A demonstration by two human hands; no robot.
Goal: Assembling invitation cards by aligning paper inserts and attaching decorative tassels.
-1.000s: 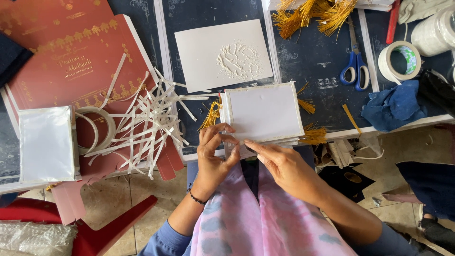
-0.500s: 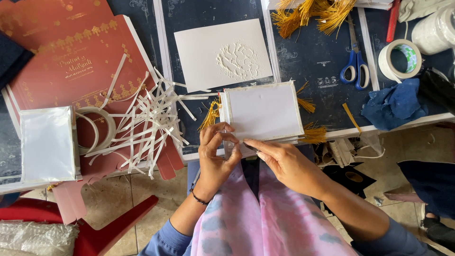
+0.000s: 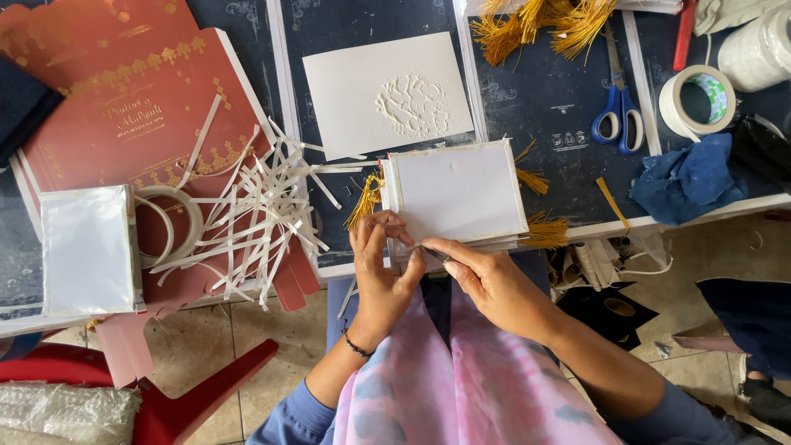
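A dark work table [image 3: 560,107] is stretching across the top of the view, and the big red cards [image 3: 124,107] with gold patterning are lying fanned over its left end. A plain white sheet [image 3: 387,95] with a raised, embossed patch is lying flat near the middle, just above a stack of white cards [image 3: 457,194] that is sitting at the table's near edge, right in front of the person. A second, smaller white stack [image 3: 86,247] is resting at the left, beside a loose tangle of white paper strips [image 3: 247,214] and a roll of tape [image 3: 169,227] half under them. A crumpled blue cloth [image 3: 688,177] is lying at the right, with another tape roll [image 3: 699,99] above it and blue-handled scissors [image 3: 614,103] just to its left. Yellow tassels [image 3: 535,25] are bunching at the top edge, and a few more are poking out from both sides of the card stack. The left hand [image 3: 379,264] is pinching the stack's near edge, thumb and fingers closed on it. The right hand [image 3: 486,276] is meeting it there, fingertips closed on something thin at the same edge; I cannot tell what it is.
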